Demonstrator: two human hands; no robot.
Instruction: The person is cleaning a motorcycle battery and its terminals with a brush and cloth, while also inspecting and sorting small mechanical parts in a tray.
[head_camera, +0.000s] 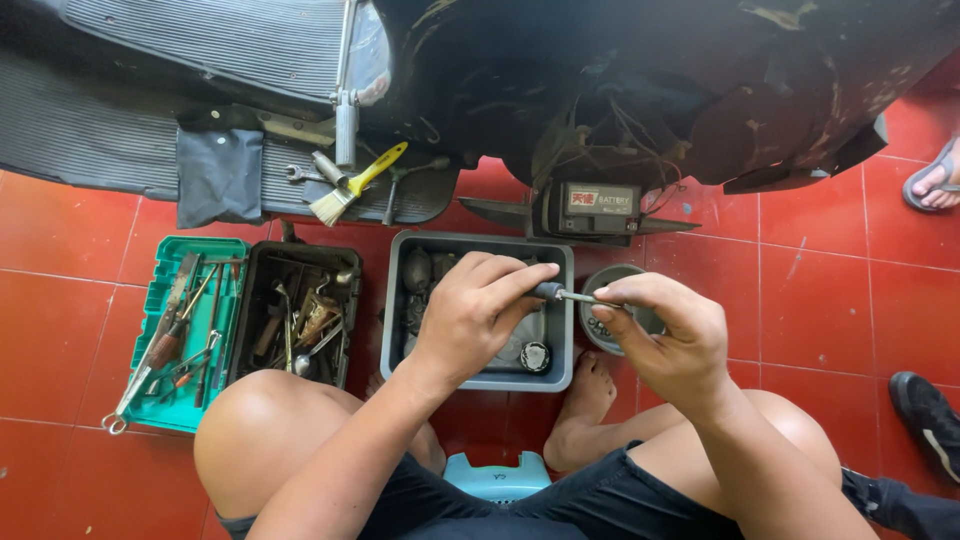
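My left hand (478, 312) grips the dark handle of a screwdriver (560, 293) above a grey plastic tub (476, 381). My right hand (668, 335) pinches the metal shaft's tip between thumb and fingers, to the right of the tub. Both hands hover over my bare knees. Dark metal parts and a round cap lie inside the tub under my left hand. A small round grey bowl (596, 279) sits behind my right hand, mostly hidden.
A green tool tray (158, 293) and a black toolbox (253, 291) full of tools stand at left. A yellow-handled brush (352, 184) lies on a black ribbed mat. A small black battery (598, 205) sits under dark vehicle bodywork. Other people's feet (935, 181) show at right.
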